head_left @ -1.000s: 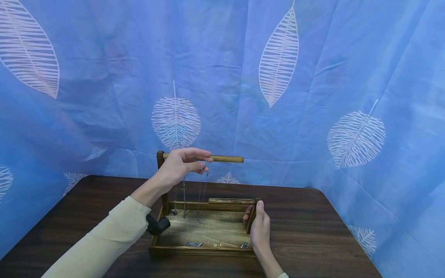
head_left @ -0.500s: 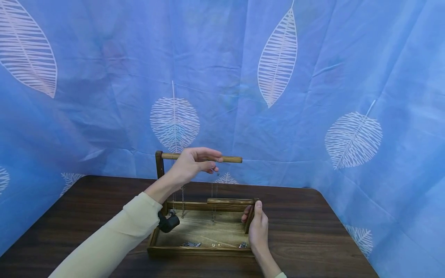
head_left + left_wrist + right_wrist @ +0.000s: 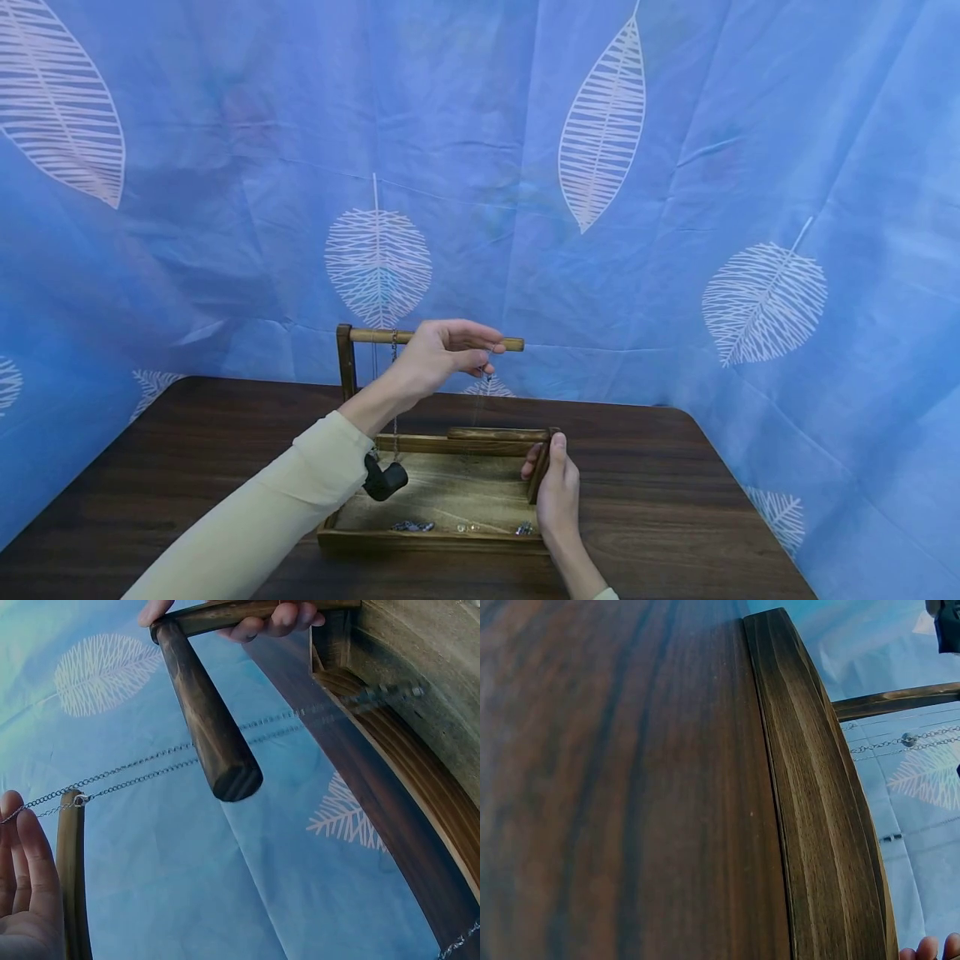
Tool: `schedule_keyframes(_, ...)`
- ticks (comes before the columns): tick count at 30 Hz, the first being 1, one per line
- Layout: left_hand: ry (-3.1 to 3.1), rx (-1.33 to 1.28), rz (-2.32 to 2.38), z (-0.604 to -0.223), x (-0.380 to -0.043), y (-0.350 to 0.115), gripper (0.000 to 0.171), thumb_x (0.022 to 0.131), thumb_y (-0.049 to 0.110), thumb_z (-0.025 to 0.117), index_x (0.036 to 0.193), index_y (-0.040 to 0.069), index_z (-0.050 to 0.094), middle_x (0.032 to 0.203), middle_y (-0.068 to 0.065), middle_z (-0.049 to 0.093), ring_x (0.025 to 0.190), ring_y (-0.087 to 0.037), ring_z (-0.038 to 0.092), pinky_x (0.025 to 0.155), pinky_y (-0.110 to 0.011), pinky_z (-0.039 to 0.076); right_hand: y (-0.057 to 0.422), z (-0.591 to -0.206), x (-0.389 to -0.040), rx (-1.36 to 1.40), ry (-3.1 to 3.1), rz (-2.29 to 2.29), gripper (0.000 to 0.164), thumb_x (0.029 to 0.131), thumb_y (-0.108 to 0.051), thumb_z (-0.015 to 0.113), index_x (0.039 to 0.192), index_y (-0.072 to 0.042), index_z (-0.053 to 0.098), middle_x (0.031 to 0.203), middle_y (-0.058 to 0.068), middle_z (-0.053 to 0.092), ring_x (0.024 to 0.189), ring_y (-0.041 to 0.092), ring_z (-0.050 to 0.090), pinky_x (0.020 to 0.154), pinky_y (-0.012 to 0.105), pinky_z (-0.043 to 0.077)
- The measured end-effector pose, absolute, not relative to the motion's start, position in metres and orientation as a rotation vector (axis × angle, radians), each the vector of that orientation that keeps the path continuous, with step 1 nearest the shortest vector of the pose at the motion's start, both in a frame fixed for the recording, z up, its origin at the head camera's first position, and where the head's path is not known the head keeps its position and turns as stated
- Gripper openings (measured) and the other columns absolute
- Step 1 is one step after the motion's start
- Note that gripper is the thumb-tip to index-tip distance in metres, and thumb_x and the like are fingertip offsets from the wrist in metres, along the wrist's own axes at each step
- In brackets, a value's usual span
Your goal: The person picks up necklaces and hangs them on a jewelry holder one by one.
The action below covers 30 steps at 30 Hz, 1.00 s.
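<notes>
My left hand (image 3: 450,354) pinches a thin silver chain necklace (image 3: 135,763) near the right end of the upper bar (image 3: 513,343) of a wooden jewelry stand (image 3: 420,542). In the left wrist view, the doubled chain runs from the fingertips past the bar's tip, then behind the lower bar (image 3: 206,712). Whether it bears on the upper bar I cannot tell. My right hand (image 3: 562,492) grips the short post (image 3: 540,479) under the lower bar at the stand's right side. Other chains, one a thicker necklace (image 3: 394,392), hang from the upper bar's left part.
Along the tray's front edge lie a silvery jewelry cluster (image 3: 412,526), small shiny pieces (image 3: 467,527) and another small cluster (image 3: 523,528). The stand sits on a dark wooden table (image 3: 675,508). A blue leaf-print curtain (image 3: 480,167) hangs behind and at both sides.
My left hand has moved right along the upper bar, carrying the pinched necklace toward the bar's free end. The thicker hanging necklace is uncovered up to the bar. My right hand stays on the post.
</notes>
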<state>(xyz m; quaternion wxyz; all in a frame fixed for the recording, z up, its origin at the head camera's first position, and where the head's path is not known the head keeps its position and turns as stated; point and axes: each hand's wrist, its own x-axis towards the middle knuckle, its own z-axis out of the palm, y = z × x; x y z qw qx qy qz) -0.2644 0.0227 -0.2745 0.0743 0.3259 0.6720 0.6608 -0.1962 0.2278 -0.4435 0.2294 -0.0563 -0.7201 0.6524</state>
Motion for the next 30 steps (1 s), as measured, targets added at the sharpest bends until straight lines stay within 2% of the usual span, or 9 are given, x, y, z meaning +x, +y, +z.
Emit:
schedule_keyframes(6, 2.01, 0.979, 1.987, -0.274, -0.264, 0.032, 0.029, 0.099, -0.003, 0.061, 0.126, 0.001, 0.068, 0.117, -0.017, 0.07, 0.091, -0.027, 0.071, 0.085, -0.042, 0.059, 0.229, -0.443, -0.196, -0.158, -1.98, 1.803, 0.064, 0.111, -0.046, 0.024, 0.092, 0.002, 0.062, 0.076, 0.017, 0.061, 0.071, 0.033, 0.063, 0.063, 0.035, 0.052)
schedule_keyframes(13, 2.003, 1.001, 1.972, -0.275, -0.263, 0.042, 0.029, 0.098, -0.004, 0.061, 0.126, -0.001, 0.068, 0.118, -0.016, 0.07, 0.096, -0.042, 0.067, 0.085, -0.042, 0.059, 0.228, -0.444, -0.196, -0.154, -1.955, 1.821, 0.064, 0.111, -0.047, 0.025, 0.09, 0.001, 0.062, 0.075, 0.017, 0.061, 0.069, 0.032, 0.062, 0.062, 0.036, 0.053)
schedule_keyframes(23, 2.014, 1.018, 1.943, -0.275, -0.261, 0.057, 0.031, 0.098, -0.007, 0.06, 0.127, 0.001, 0.068, 0.117, -0.013, 0.07, 0.089, -0.032, 0.071, 0.08, -0.04, 0.06, 0.228, -0.445, -0.198, -0.154, -1.938, 1.823, 0.068, 0.111, -0.045, 0.024, 0.092, 0.008, 0.061, 0.073, 0.016, 0.06, 0.066, 0.024, 0.06, 0.063, 0.035, 0.053)
schedule_keyframes(30, 2.011, 1.018, 1.928, -0.274, -0.258, 0.065, 0.032, 0.098, -0.008, 0.058, 0.128, 0.001, 0.067, 0.119, -0.013, 0.069, 0.086, -0.027, 0.071, 0.081, -0.04, 0.06, 0.229, -0.445, -0.198, -0.141, -1.958, 1.819, 0.069, 0.111, -0.045, 0.024, 0.094, 0.011, 0.06, 0.075, 0.016, 0.06, 0.068, 0.025, 0.061, 0.067, 0.036, 0.053)
